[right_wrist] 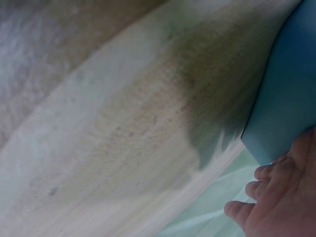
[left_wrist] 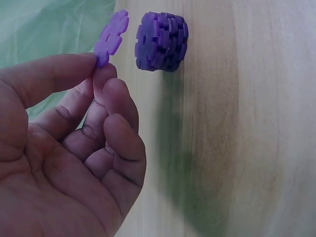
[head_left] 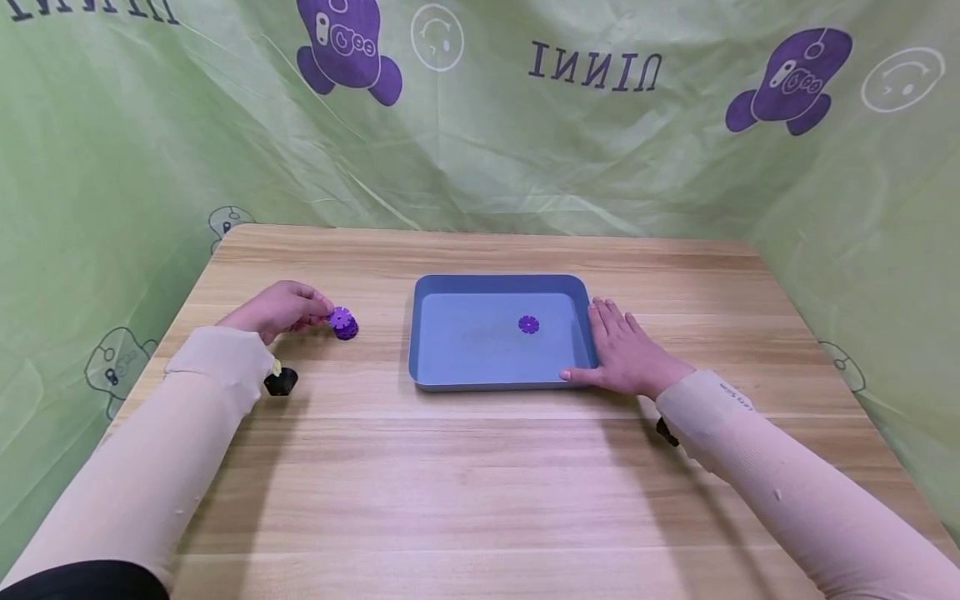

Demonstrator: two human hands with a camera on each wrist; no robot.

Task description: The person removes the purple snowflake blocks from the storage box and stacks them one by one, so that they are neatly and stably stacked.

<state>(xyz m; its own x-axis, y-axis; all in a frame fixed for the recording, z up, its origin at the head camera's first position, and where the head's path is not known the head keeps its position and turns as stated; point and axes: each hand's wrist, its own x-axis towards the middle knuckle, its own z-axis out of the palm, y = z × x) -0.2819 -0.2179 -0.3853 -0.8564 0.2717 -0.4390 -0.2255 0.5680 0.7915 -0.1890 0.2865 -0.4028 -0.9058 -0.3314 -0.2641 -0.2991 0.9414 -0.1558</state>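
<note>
Between thumb and forefinger, my left hand point(head_left: 281, 308) pinches one purple flower-shaped disc point(left_wrist: 112, 37), a thin notched plastic piece. Close beside it a short stack of purple discs point(left_wrist: 162, 42) stands on the table, darker in tone. To the right lies a shallow blue tray point(head_left: 480, 362) with a single purple disc point(head_left: 528, 324) flat on its floor. My right hand point(head_left: 628, 350) rests along the tray's right side with its fingers straight and the thumb over the near right corner. In the right wrist view, fingers point(right_wrist: 276, 192) show against the tray's blue wall.
The light wood table point(head_left: 465, 483) bears the tray near its middle. Green printed cloth point(head_left: 480, 167) hangs behind the far edge and at both sides. A black wrist device point(head_left: 281, 382) sits under the left wrist, another point(head_left: 667, 432) under the right.
</note>
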